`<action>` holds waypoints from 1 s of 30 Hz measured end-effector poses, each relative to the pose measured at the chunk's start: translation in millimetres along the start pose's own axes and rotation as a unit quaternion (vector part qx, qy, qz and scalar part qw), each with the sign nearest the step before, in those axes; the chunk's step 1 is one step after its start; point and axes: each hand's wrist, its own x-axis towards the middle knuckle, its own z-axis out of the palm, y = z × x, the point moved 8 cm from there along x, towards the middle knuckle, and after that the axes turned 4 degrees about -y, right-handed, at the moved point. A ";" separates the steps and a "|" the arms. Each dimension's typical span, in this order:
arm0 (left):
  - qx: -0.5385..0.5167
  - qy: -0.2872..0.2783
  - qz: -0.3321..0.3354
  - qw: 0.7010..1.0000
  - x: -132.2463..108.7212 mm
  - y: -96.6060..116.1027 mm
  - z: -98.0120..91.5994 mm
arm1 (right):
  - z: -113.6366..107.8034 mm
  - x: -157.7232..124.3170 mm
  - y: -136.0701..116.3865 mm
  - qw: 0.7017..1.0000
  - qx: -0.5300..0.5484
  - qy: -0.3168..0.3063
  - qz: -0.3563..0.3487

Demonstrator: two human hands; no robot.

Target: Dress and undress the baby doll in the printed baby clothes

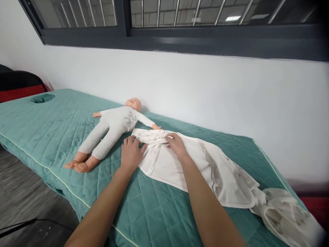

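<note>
A white baby cloth (164,164) with a small print and piped edges lies spread on the green quilted bed cover, its near-left part folded over. At its left end, my left hand (131,152) grips the folded edge between thumb and fingers. My right hand (177,145) pinches the same fold farther right, with the fingertips partly hidden by the cloth. Left of the cloth a baby doll (113,125) with a white fabric body lies on its back, arms out. One doll hand (156,127) rests close to the cloth's upper edge.
The green bed cover (159,209) has light piping and a round hole (43,98) at the far left. More bunched printed white fabric (285,212) lies at the right end. A white wall (205,92) and barred window stand behind. A black cable (20,224) shows lower left.
</note>
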 end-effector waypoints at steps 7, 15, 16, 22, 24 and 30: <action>-0.110 -0.038 0.025 0.993 -42.2 24.5 -9.8 | -20.4 -8.6 -19.1 0.981 -0.116 -0.057 -0.142; -0.105 -0.097 0.243 0.959 -97.7 123.2 -10.8 | -46.8 -4.0 -8.9 0.964 -0.223 0.046 -0.136; -0.084 -0.108 0.261 0.956 -101.5 128.2 -8.1 | -49.9 -4.6 -8.3 0.962 -0.234 0.056 -0.129; -0.003 -0.098 0.187 0.977 -101.2 116.4 -6.4 | -62.0 -5.8 0.1 0.950 -0.297 0.086 -0.044; 0.009 -0.098 0.164 0.982 -101.0 112.9 -6.5 | -62.7 -5.8 2.8 0.947 -0.312 0.078 -0.015; -0.027 -0.112 0.268 0.957 -110.4 125.8 -7.6 | -68.3 -9.8 4.0 0.939 -0.331 0.074 0.054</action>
